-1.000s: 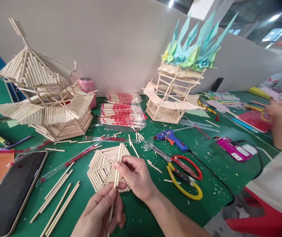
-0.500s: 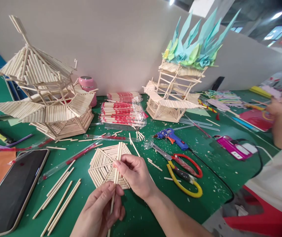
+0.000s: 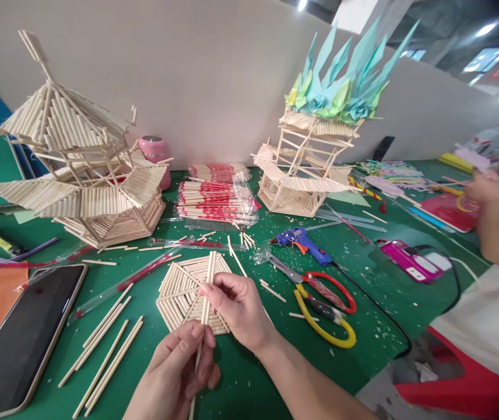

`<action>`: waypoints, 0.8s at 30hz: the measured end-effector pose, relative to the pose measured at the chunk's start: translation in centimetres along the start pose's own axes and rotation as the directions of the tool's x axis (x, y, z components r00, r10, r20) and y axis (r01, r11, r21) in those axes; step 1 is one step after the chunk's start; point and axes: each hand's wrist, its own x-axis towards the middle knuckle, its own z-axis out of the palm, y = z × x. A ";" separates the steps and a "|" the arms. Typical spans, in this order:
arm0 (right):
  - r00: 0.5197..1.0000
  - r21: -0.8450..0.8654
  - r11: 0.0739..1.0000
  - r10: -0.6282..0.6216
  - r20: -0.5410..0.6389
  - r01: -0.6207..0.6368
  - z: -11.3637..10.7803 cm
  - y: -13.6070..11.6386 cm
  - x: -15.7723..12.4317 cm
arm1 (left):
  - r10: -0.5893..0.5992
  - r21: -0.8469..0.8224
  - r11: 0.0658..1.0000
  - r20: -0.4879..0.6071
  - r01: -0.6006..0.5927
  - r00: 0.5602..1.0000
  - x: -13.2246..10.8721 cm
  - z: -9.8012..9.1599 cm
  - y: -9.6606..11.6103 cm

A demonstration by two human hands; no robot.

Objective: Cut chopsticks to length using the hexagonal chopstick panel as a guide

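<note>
Nearest you: your left hand [image 3: 183, 361], low at the middle of the view, pinches the lower part of two thin wooden sticks [image 3: 211, 269] between thumb and fingers. Your right hand [image 3: 237, 309], just above and to the right, pinches the same sticks higher up, thumb across them. The sticks lie side by side, slanting up and slightly right, in front of a many-sided stick panel [image 3: 177, 294] that lies flat on the green table [image 3: 245, 391], ribs meeting near its centre. Whether your sticks touch the panel, you cannot tell from here.

To your left, loose sticks [image 3: 114, 366] lie slantwise; beyond them a dark phone [image 3: 28, 332], its far edge near an orange paper [image 3: 2, 300].

To your right, scissors [image 3: 328, 293] with one red and one yellow handle; past them a blue glue gun [image 3: 317, 249], and farther right a magenta box [image 3: 400, 256].

Farther back: red-and-white stick packs [image 3: 217, 204] in clear wrap, between two stick models. The left model [image 3: 87, 201] has a peaked roof, a pink bottle [image 3: 153, 150] behind it; the right model [image 3: 304, 184] is topped with teal paper spikes [image 3: 341, 70]. Far right, another person's hand [image 3: 488, 188] over craft items.

Behind all, a pale wall [image 3: 214, 76].
</note>
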 end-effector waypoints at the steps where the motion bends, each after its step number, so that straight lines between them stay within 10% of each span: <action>1: 1.000 -0.004 1.000 0.001 0.000 -0.001 0.0 0.0 0.0 | 0.001 0.003 1.000 0.004 -0.001 1.000 0.0 0.0 0.0; 14: 0.980 -0.255 0.966 -0.094 -0.173 0.047 -1.1 0.9 0.8 | 0.068 -0.051 0.997 0.095 -0.063 0.993 -0.7 0.2 0.7; 19: 0.984 -0.540 0.823 -0.120 0.135 0.174 1.1 0.6 0.7 | -0.057 -0.052 0.995 0.451 0.090 0.891 -1.8 -0.2 0.9; 24: 0.917 -0.741 0.565 -0.072 0.393 0.362 5.5 0.4 0.6 | -0.060 -0.051 0.993 0.543 0.104 0.837 -1.9 -1.3 0.7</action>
